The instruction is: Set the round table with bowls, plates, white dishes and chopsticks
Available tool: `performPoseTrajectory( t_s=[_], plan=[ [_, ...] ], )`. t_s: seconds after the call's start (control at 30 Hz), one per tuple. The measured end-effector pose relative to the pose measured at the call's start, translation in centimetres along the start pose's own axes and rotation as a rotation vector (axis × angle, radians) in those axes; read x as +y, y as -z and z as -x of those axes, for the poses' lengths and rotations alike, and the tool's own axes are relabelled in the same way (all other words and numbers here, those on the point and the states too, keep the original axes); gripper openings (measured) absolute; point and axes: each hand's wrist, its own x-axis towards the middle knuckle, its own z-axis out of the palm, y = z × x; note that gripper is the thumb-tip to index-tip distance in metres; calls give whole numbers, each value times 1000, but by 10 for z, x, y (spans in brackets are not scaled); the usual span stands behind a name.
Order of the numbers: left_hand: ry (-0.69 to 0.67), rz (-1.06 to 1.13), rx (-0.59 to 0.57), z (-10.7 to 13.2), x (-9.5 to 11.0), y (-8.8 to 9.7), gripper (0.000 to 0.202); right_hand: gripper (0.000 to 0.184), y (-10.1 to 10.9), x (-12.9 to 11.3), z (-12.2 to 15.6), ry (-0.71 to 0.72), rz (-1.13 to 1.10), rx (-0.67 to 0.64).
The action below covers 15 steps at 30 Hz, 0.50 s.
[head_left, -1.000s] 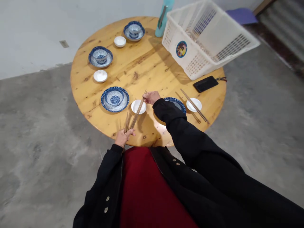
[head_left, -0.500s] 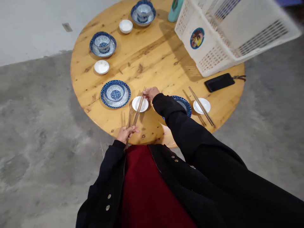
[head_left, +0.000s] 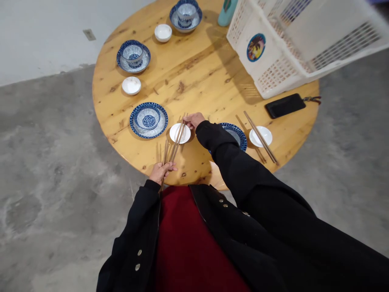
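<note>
Chopsticks (head_left: 175,146), a loose bunch of long thin brown ones, run slanted across the near edge of the round pine surface (head_left: 206,73), passing over a small white saucer (head_left: 180,133). I read my left hand (head_left: 161,172) as closed in a firm grip around their lower part, just off the table edge. My right hand (head_left: 193,120) is at the upper ends, fingers (head_left: 187,119) half curled and right by the sticks, but I can't tell if that grip is actually pinching them or only touching. One or two sticks splay apart near the left hand, hard to count.

Step in hand looks like sorting or evening up the sticks above the saucer, my judgement only. Any next move calls for a steady left grip, with the sticks clear of the saucer rim.

Around them: blue-and-white plate (head_left: 135,126) with a bowl (head_left: 148,118) on it, left of the saucer. Second blue-rimmed plate (head_left: 236,133) partly behind my right sleeve (head_left: 225,156). Further right, a white saucer (head_left: 264,136) with a pair of chopsticks (head_left: 255,129) lying across it, then a black phone (head_left: 285,106). Far side: two more plate-and-bowl sets (head_left: 133,56) (head_left: 185,14), two small white dishes (head_left: 131,85) (head_left: 163,33), and a teal bottle (head_left: 226,12). White plastic basket (head_left: 270,52) sits at the far edge, overhanging it.
</note>
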Motion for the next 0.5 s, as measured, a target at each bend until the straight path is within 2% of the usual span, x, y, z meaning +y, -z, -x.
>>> performPoseTrajectory(
  t_s=[0.23,0.4,0.5],
  plan=[
    [-12,-18,-19,0,-2,2,50,29,5,3,1,31,82,66],
    [-6,-10,26,2,-2,6,47,25,23,0,10,183,292,218],
    [-30,6,73,7,-4,14,47,26,35,1,27,248,380,234]
  ],
)
